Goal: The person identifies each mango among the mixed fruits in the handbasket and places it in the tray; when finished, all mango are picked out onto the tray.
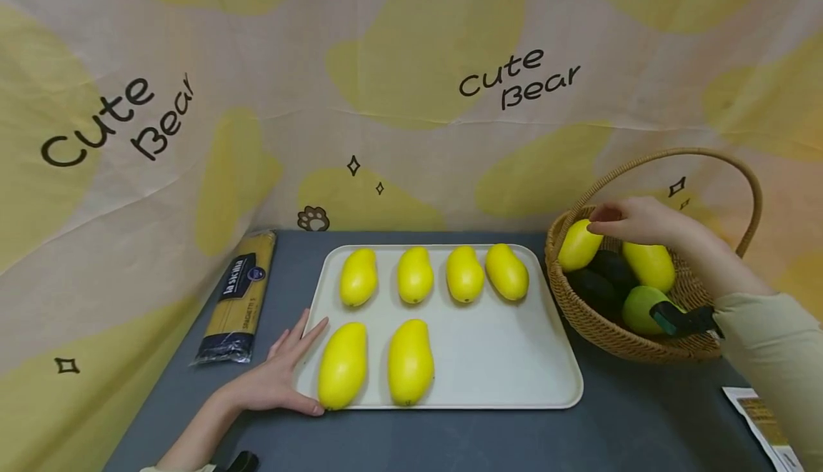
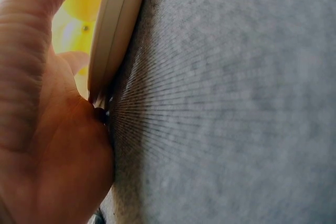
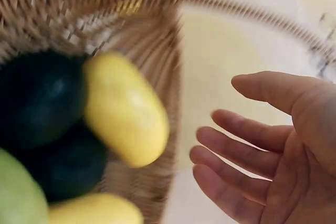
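Observation:
My left hand [image 1: 278,378] rests on the left edge of a white tray [image 1: 501,358], its fingers spread along the rim and the thumb at the front corner. On the tray lie several yellow mangoes [image 1: 411,363], a row at the back and two at the front left. Over a wicker basket [image 1: 598,333] reaches my right hand [image 3: 273,150], fingers loosely bent with nothing between them. A yellow mango [image 1: 580,245] in the basket is nearest to its fingertips. Another yellow mango [image 1: 649,266], dark avocados [image 1: 604,277] and a green fruit [image 1: 645,310] lie beside it.
A pack of spaghetti [image 1: 238,300] lies left of the tray. The basket's arched handle [image 1: 681,152] rises behind the right hand. At the right front lies a white and brown packet [image 1: 761,422], partly covered by the sleeve. A patterned cloth [image 1: 411,101] hangs behind the table.

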`<state>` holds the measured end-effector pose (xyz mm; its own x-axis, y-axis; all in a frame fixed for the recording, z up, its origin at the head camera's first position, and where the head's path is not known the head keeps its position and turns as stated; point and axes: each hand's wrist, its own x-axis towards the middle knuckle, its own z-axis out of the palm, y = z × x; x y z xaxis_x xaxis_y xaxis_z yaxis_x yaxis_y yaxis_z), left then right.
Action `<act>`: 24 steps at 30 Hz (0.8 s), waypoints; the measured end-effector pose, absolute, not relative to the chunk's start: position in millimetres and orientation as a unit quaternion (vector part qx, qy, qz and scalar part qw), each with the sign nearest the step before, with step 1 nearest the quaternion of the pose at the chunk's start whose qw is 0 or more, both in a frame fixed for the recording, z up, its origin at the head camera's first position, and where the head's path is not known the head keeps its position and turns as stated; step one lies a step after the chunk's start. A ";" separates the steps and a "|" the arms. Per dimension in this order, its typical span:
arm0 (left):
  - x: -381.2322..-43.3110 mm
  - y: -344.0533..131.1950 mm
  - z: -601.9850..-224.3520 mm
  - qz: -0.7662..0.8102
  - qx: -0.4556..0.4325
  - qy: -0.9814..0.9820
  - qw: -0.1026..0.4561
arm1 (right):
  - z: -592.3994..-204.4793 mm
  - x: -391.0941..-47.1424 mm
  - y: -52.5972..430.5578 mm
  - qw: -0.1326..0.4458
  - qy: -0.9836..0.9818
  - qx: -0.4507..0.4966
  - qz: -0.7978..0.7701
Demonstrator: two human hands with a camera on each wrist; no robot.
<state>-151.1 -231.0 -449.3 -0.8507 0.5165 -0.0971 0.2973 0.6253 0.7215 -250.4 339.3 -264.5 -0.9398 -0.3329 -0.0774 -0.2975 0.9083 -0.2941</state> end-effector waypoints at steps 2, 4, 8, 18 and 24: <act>-151.3 -231.4 -451.0 0.365 0.229 0.890 0.149 | -271.4 -260.4 348.6 0.074 0.975 -0.147 -0.148; -151.3 -231.9 -452.9 0.364 0.230 0.890 0.147 | -279.1 -267.9 356.5 0.086 0.974 -0.135 -0.160; -152.0 -233.3 -455.4 0.358 0.223 0.895 0.145 | -292.8 -278.8 366.8 0.105 0.968 -0.122 -0.192; -153.4 -232.4 -455.5 0.359 0.218 0.895 0.149 | -314.4 -292.8 376.4 0.137 0.957 -0.129 -0.222; -154.0 -233.0 -455.3 0.356 0.221 0.896 0.147 | -322.9 -296.5 377.7 0.140 0.949 -0.125 -0.253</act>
